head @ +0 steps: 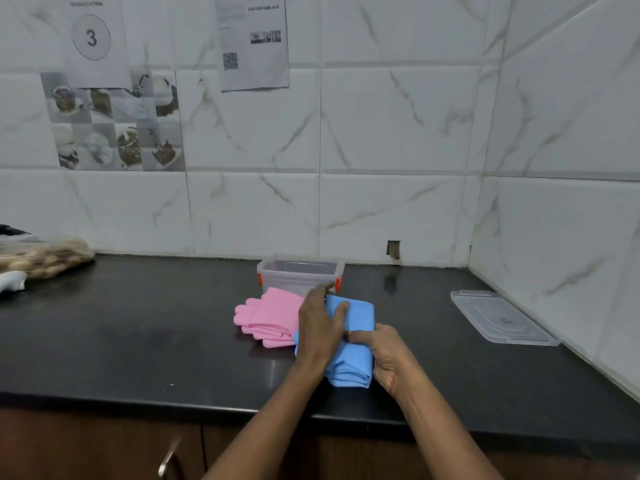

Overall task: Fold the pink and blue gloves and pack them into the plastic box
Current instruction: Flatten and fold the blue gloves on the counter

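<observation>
The blue gloves lie folded in a thick bundle on the black counter, just in front of the clear plastic box. My left hand lies flat over the bundle's left side, its thumb pressing on the blue top. My right hand grips the bundle's right edge, with the thumb curled over the fold. The pink gloves lie folded to the left, touching the blue ones, fingers pointing left. The box stands open with orange clips, nothing visible inside.
The box's clear lid lies flat at the right by the side wall. A bag of brown items and a white object sit at the far left. Tiled walls close the back and right. A cabinet handle shows below the counter.
</observation>
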Demonstrator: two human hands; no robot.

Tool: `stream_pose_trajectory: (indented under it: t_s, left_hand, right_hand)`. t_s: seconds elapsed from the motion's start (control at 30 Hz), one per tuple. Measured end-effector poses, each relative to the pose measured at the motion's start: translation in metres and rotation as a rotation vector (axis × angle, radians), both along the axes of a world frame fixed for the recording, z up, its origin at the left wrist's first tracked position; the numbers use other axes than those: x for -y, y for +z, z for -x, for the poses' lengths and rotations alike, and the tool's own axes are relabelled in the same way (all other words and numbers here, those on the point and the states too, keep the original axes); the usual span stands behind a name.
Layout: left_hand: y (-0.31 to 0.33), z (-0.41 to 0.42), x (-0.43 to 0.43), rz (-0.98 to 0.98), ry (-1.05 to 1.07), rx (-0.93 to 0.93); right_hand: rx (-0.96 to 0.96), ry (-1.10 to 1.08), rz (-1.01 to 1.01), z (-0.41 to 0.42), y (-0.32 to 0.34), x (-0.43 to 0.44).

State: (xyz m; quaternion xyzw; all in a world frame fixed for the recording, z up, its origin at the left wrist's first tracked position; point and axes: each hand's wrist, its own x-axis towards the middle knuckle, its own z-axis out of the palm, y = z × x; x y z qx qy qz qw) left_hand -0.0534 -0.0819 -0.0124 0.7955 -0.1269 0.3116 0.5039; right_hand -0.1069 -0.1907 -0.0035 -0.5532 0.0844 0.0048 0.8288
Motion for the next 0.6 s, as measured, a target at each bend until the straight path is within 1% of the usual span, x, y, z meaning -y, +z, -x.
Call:
stream_pose_trajectory:
  t_s: [0.03,0.07,0.13,0.23,0.3,0.37,0.4,0.43,0.5,0.57,0.6]
  left_hand:
    - [-0.001,0.000,0.000,-0.053,0.060,0.023]
    - [-0.001,0.000,-0.002,-0.070,0.083,-0.017]
    - [0.003,-0.001,-0.009,0.024,0.017,-0.197]
    - [0.014,-0.004,-0.022,0.238,-0.179,-0.476]
    - [0.025,-0.003,-0.031,0.390,-0.369,-0.634]
    - [0.039,-0.005,-0.043,0.492,-0.526,-0.738]
    - [0.046,-0.009,-0.050,0.530,-0.538,-0.747]
    - [0.052,-0.014,-0.057,0.552,-0.498,-0.726]
    - [0.064,-0.028,-0.074,0.564,-0.356,-0.641]
    - [0.069,-0.043,-0.092,0.564,-0.235,-0.599]
    - [0.070,-0.050,-0.100,0.551,-0.184,-0.609]
  right_hand:
    - [0.017,-0.011,-0.018,-0.001,-0.002,0.001]
    - [0.034,-0.017,-0.034,-0.001,-0.003,0.003]
    - [0.078,-0.018,-0.060,-0.002,-0.002,0.008]
    - [0.166,0.001,-0.079,-0.005,0.009,0.017]
    - [0.223,0.029,-0.090,-0.009,0.022,0.019]
    - [0.252,0.069,-0.099,-0.017,0.034,0.014]
    - [0.246,0.089,-0.098,-0.024,0.038,0.008]
    - [0.228,0.106,-0.094,-0.031,0.041,0.001]
    - [0.201,0.133,-0.065,-0.047,0.045,-0.019]
    - [0.187,0.123,0.026,-0.062,0.046,-0.044]
    - [0.183,0.083,0.131,-0.071,0.046,-0.057]
